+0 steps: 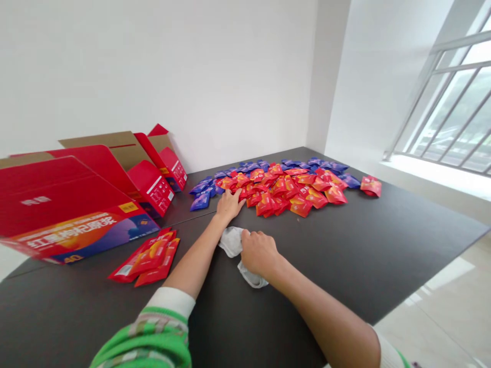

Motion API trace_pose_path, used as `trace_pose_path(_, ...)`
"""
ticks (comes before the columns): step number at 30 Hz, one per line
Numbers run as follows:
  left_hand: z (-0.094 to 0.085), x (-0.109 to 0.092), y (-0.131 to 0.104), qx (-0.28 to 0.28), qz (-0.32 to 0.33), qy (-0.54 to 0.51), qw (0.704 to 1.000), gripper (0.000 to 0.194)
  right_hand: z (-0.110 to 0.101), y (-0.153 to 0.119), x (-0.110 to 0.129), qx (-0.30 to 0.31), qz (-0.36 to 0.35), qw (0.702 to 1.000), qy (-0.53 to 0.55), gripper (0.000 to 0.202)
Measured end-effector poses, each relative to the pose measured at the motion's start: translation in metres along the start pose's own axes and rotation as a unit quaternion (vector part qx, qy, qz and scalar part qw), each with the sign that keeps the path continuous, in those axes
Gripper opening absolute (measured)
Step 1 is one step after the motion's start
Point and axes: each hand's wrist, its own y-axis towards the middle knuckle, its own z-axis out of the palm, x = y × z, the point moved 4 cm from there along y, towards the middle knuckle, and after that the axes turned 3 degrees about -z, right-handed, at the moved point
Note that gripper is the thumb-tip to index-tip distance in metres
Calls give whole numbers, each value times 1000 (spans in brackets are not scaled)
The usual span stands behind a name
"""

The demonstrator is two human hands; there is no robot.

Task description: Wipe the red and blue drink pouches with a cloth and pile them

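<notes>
My left hand reaches to the near left edge of a pile of red packets, its fingers apart and touching or just beside them. Closed around a white cloth, my right hand rests on the dark table; parts of the cloth stick out to the left and below the fist. Blue packets lie behind and to the left of the red ones.
Open red and blue cartons stand at the left. Several larger red pouches lie in front of them. A single red packet sits at the pile's right. White walls border the table's back; a railed window is at the right.
</notes>
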Motion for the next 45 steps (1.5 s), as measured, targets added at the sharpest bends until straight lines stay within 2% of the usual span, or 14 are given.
trace_pose_path(5, -12, -4, -11, -21, 15, 14, 1000, 40, 0, 0, -3, 3, 1, 1000, 10, 30)
trace_pose_path(11, -52, 16, -48, -43, 17, 16, 999, 39, -2, 2, -11, 31, 16, 999, 25, 31)
trace_pose_path(14, -76, 29, -85, -52, 22, -9, 998, 37, -10, 3, -22, 25, 67, 997, 35, 30)
trace_pose_path(19, -103, 36, -173, -26, 68, -51, 996, 36, -27, 3, -45, -14, 142, 988, 56, 30)
trace_pose_path(22, -107, 29, -222, 35, 77, -65, 994, 37, -26, 5, -44, -20, 116, 992, 48, 30)
trace_pose_path(25, -106, 19, -251, 65, 55, -85, 993, 48, -11, 4, -22, -1, 20, 1000, 19, 30)
trace_pose_path(27, -106, 14, -257, 59, 38, -98, 993, 54, 2, -2, 2, 18, -64, 998, 8, 30)
trace_pose_path(30, -105, 11, -256, 37, 14, -134, 990, 44, 16, -15, 37, 28, -174, 984, 16, 34)
trace_pose_path(33, -105, 14, -252, 25, -6, -190, 982, 42, 20, -22, 57, 25, -251, 967, 27, 36)
trace_pose_path(35, -106, 17, -252, 27, -17, -221, 975, 45, 18, -19, 57, 15, -238, 971, 8, 34)
trace_pose_path(38, -105, 20, -253, 42, -37, -258, 965, 47, 12, -9, 43, -13, -115, 992, -44, 29)
trace_pose_path(40, -105, 20, -253, 44, -40, -282, 957, 50, 11, -8, 40, -11, -83, 995, -55, 28)
trace_pose_path(44, -102, 20, -253, 54, -48, -309, 948, 58, 18, -18, 61, 14, -233, 972, -26, 32)
trace_pose_path(45, -101, 20, -253, 56, -52, -313, 947, 60, 19, -20, 64, 12, -250, 968, -25, 32)
